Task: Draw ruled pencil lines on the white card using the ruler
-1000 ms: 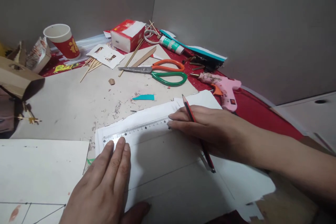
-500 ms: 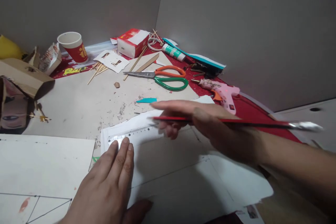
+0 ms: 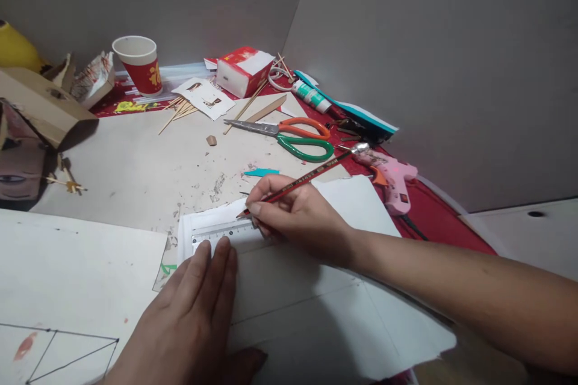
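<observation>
A clear plastic ruler [image 3: 244, 227] lies across a white sheet of paper [image 3: 361, 325] that carries faint pencil lines. My left hand [image 3: 185, 307] presses flat on the ruler's left end, fingers stretched out. Between the thumb and fingers of my right hand [image 3: 293, 210] is a dark red pencil [image 3: 311, 175] with a silver end. Its tip points down near the ruler's upper edge; whether it touches the paper I cannot tell. Part of the ruler's right end is hidden by my right hand.
Scissors [image 3: 289, 132] with orange and green handles lie beyond the paper. At the right is a pink glue gun [image 3: 392, 177]. A paper cup [image 3: 139, 69], a red tissue pack [image 3: 244, 71] and a glue tube [image 3: 311, 96] stand or lie behind. Another drawn sheet [image 3: 67, 271] is at left.
My right hand has moved left and down to the ruler. The pencil, lying level and blurred before, is now gripped at a slant, tip down. My left hand stays on the ruler.
</observation>
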Tool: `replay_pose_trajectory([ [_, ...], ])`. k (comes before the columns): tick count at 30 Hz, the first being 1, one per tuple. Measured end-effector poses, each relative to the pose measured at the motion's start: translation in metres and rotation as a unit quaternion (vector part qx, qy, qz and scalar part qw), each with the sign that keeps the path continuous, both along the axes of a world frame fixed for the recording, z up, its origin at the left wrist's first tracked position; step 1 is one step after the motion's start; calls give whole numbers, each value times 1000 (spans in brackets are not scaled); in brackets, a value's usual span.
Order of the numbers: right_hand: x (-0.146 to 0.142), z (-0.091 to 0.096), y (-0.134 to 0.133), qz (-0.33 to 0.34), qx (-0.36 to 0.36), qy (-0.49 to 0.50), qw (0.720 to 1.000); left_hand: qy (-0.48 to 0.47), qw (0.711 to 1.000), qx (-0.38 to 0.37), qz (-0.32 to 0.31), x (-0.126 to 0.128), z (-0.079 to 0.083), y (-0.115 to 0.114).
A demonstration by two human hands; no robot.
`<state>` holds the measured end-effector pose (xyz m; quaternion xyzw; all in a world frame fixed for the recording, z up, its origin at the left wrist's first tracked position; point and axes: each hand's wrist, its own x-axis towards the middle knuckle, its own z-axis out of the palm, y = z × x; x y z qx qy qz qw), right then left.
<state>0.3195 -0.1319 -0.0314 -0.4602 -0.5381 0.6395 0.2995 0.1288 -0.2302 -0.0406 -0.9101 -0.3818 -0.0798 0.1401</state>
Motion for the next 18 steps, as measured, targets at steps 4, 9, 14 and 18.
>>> replay_pose_trajectory([
  [4,-2,-3,-2,10,76,-51,996,-3,1000,-2,1,0,-2,0],
  [9,0,-1,-1,6,63,-47,997,-8,1000,-15,12,-2,-6,-3],
  [14,0,3,3,-11,-37,-7,999,-15,999,-27,26,-2,-5,-5],
  [18,-2,3,4,-22,-49,0,999,-7,999,-31,27,-2,-3,-4],
])
